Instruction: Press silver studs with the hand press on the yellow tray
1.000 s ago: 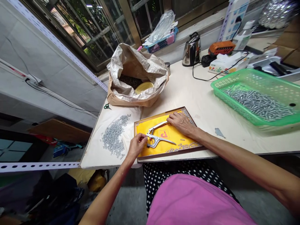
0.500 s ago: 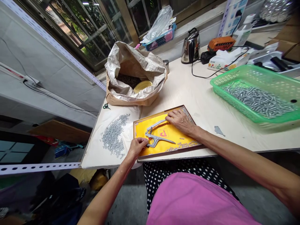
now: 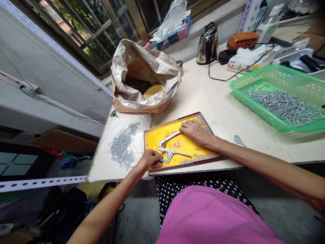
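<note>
A pair of grey hand pliers (image 3: 170,154), with spread handles and a small dark spring, lies over the yellow-lined tray (image 3: 155,136). My left hand (image 3: 150,158) is closed, thumb and fingers pinched at the jaw end of the pliers. Whether a small part sits between those fingertips is hidden. Around the tip of the upper handle the fingers of my right hand (image 3: 195,131) are curled, palm down over the tray. Short metal pins (image 3: 196,158) are scattered along the tray's near edge, and more lie in its far right corner.
Left of the tray is a pile of metal pins (image 3: 123,145) on white cloth, with small scissors (image 3: 114,114) behind. An open sack (image 3: 147,107) holds dark pieces and a yellow dish. A green basket (image 3: 256,113) of pins stands right; a kettle (image 3: 207,44) stands behind.
The upper handle of the pliers has tilted a little and catches more light. Both hands keep nearly the same places, and the whole view has shifted slightly.
</note>
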Demonstrator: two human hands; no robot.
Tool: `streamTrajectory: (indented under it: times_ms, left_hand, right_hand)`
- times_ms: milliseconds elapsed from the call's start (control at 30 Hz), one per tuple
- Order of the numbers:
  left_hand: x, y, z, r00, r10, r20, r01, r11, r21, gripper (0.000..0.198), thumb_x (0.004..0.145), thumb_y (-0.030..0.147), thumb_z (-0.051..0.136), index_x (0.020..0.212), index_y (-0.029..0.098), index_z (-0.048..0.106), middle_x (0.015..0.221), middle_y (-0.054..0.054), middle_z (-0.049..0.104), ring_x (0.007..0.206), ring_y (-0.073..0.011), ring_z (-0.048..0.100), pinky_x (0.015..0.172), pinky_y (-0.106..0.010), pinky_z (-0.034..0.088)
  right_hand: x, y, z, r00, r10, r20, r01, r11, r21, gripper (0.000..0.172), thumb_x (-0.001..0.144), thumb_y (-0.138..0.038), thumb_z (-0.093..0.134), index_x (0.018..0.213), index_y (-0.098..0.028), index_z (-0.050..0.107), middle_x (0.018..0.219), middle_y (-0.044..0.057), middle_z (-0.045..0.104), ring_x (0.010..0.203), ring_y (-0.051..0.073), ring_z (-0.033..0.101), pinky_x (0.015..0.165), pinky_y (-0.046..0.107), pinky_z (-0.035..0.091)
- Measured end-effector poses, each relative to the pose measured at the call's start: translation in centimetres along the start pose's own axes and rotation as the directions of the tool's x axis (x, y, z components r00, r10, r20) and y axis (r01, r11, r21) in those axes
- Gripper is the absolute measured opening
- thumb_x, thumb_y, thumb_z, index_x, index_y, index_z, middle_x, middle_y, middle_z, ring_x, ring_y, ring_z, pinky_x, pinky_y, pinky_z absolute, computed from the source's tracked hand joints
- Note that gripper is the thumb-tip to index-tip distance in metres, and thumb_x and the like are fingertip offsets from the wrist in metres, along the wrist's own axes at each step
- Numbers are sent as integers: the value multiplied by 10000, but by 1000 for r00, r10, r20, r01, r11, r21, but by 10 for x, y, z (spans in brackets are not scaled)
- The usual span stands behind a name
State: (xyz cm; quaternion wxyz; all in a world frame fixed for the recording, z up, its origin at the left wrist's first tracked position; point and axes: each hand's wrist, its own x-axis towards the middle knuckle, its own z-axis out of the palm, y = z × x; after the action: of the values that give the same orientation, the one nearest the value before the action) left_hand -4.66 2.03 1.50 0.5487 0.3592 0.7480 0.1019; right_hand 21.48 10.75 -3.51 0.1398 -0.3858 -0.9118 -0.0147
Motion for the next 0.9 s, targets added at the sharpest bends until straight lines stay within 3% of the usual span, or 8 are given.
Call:
streamTrajectory:
  times_ms: [233, 300, 400, 500, 800, 900]
  left_hand:
    - [1, 0, -1, 999, -15, 29, 14, 999, 53, 255, 724, 308, 813, 664, 133, 637, 470, -10, 639, 448, -120, 621, 472, -188, 485]
    - [2, 1, -1, 999, -21, 32, 19, 998, 62, 249, 726, 306, 810, 665, 134, 642, 470, -8, 639, 447, -119, 621, 465, -185, 479]
    - [3, 1, -1, 999, -25, 31, 23, 997, 70, 244, 737, 297, 795, 650, 136, 633, 470, -13, 642, 441, -115, 615, 469, -185, 480]
    - [2, 1, -1, 999, -28, 24, 26, 998, 65, 246, 731, 290, 796, 638, 141, 624, 467, -18, 642, 438, -116, 609, 469, -188, 476]
    - [-1, 1, 1, 1000, -8, 29, 6, 998, 55, 243, 715, 292, 800, 642, 138, 628, 458, 2, 614, 442, -122, 598, 491, -213, 470]
    - [-5, 1, 1, 1000, -3, 21, 1, 993, 119, 231, 762, 291, 754, 649, 147, 613, 480, -2, 614, 481, -142, 616, 537, -248, 500]
  right_hand:
    - [-16, -16, -3, 995, 64, 82, -72, 992, 103, 179, 973, -235, 496, 1022, -162, 651, 1030, 114, 651, 959, 242, 523, 767, 331, 372]
    - [-22, -29, -8, 994, 85, 74, -94, 988, 124, 345, 951, -407, 553, 1155, -139, 628, 1105, 144, 651, 1013, 274, 532, 820, 363, 393]
    - [-32, -49, -13, 995, 89, 54, -94, 990, 104, 799, 819, -694, 596, 1359, -110, 517, 1280, 218, 589, 1133, 360, 504, 903, 464, 381]
    - [-36, -60, -13, 994, 91, 61, -95, 993, 71, 972, 723, -751, 644, 1431, -112, 451, 1365, 256, 526, 1205, 405, 457, 933, 525, 352]
    - [-33, -62, -11, 994, 98, 57, -102, 992, 76, 745, 801, -591, 651, 1356, -116, 505, 1214, 205, 612, 1084, 360, 500, 963, 537, 297]
    - [-34, -63, -11, 992, 101, 77, -108, 989, 104, 711, 800, -549, 685, 1329, -106, 516, 1162, 188, 619, 1045, 340, 511, 949, 490, 334]
